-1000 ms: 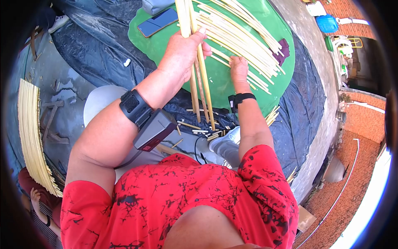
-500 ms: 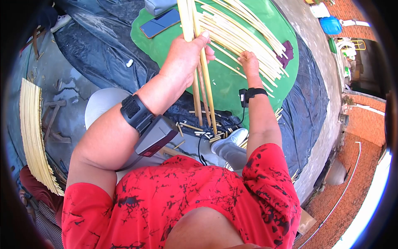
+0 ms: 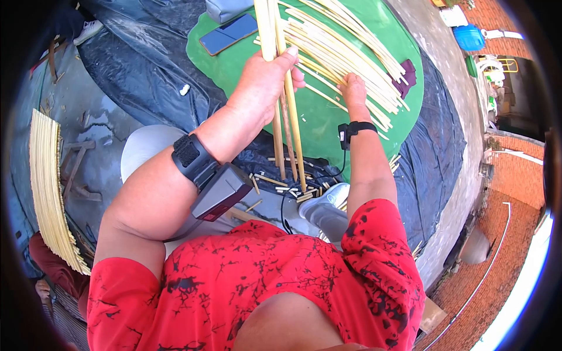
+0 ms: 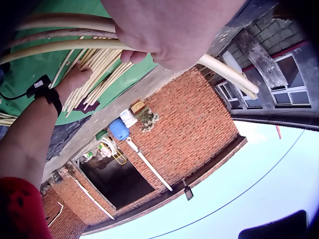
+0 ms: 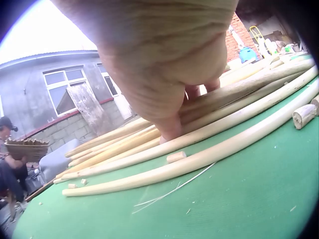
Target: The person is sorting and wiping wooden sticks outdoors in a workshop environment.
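My left hand (image 3: 263,76) grips a small bunch of long peeled wooden sticks (image 3: 294,134), which stand steeply over the near edge of a green mat (image 3: 216,67). In the left wrist view one end of the bunch (image 4: 229,74) sticks out past the hand. My right hand (image 3: 353,92) is down in the row of pale sticks (image 3: 333,50) lying side by side on the mat. Its fingers (image 5: 171,130) reach down among these sticks in the right wrist view and pinch one; the palm hides part of the grip.
A phone (image 3: 228,34) and a grey-blue case (image 3: 225,8) lie at the mat's far left. A dark purple cloth (image 3: 404,79) is at the right. Short offcuts (image 3: 307,193) litter the black sheet (image 3: 149,64) near my foot. A large stick bundle (image 3: 50,187) stands left beside another person.
My right hand has shifted to the right and slightly away over the sticks, then settled down among them. The left hand keeps its bunch, almost still.
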The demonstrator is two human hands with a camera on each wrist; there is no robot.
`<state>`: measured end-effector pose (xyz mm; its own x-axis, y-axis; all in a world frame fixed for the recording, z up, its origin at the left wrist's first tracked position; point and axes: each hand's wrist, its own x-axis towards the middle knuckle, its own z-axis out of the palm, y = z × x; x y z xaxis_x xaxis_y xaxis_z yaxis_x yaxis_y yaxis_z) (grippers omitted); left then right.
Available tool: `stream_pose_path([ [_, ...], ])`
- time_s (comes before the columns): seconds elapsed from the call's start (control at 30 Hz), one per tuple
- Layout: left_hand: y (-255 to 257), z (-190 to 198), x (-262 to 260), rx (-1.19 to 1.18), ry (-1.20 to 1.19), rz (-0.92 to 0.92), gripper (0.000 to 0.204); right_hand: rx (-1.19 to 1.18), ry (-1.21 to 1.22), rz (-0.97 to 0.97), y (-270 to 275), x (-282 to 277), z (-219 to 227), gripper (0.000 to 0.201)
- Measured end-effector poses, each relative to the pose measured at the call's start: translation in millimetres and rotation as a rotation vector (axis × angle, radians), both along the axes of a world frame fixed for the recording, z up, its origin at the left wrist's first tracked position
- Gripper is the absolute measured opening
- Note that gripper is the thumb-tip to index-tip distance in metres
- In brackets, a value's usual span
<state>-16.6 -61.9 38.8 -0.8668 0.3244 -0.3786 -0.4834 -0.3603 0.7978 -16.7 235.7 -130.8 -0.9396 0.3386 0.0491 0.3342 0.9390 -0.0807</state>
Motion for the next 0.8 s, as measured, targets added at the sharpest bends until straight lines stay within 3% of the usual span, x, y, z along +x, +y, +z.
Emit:
stream_pose_path([
  [0.13, -0.1, -0.3, -2.6, -0.017, 0.028, -0.007, 0.025, -0.029, 0.006, -0.015, 3.8, 5.5, 9.7, 0.028],
  [0.2, 0.6, -1.2, -2.8, -0.021, 0.028, -0.006, 0.025, 0.116, 0.204, 0.075, 7.2, 11.6, 28.4, 0.025],
  [0.27, 2.7, -4.3, -4.0, -0.008, 0.040, 0.008, 0.026, 0.180, 0.234, 0.097, -0.5, 14.8, 61.3, 0.022],
  [0.33, 3.7, -3.1, -4.9, -0.002, 0.053, 0.002, 0.025, 0.025, 0.414, 0.137, -13.4, 15.7, 92.6, 0.022],
  [0.37, 3.2, -2.4, -5.6, -0.007, 0.063, 0.001, 0.025, -0.131, 0.401, 0.115, -24.3, 18.1, 106.9, 0.019],
  [0.4, 3.2, -2.3, -6.6, -0.005, 0.064, 0.005, 0.025, -0.129, 0.402, 0.120, -43.3, 22.6, 126.2, 0.019],
  [0.47, 5.6, -2.6, -8.0, 0.014, 0.103, -0.013, 0.023, -0.849, 0.315, 0.128, -87.9, 35.1, 159.9, 0.019],
  [0.53, 10.9, -4.5, -9.9, 0.010, 0.129, -0.009, 0.024, -0.994, 0.226, 0.172, -123.6, 44.4, 167.4, 0.019],
  [0.6, 16.5, -3.1, -8.3, 0.157, 0.145, 0.035, 0.020, -0.965, 0.148, 0.200, -154.1, 50.8, 160.8, 0.022],
  [0.67, 15.3, 10.8, 0.0, 0.231, 0.105, 0.066, 0.021, -0.707, 0.451, 0.451, -175.6, 53.7, 145.1, 0.027],
  [0.73, 16.2, 12.7, 2.1, 0.225, 0.174, 0.137, 0.029, -0.603, 0.447, 0.409, -184.1, 58.2, 146.9, 0.029],
  [0.8, 11.8, 18.8, 6.3, 0.238, 0.206, 0.098, 0.039, -0.503, 0.442, 0.362, -190.6, 62.8, 149.4, 0.032],
])
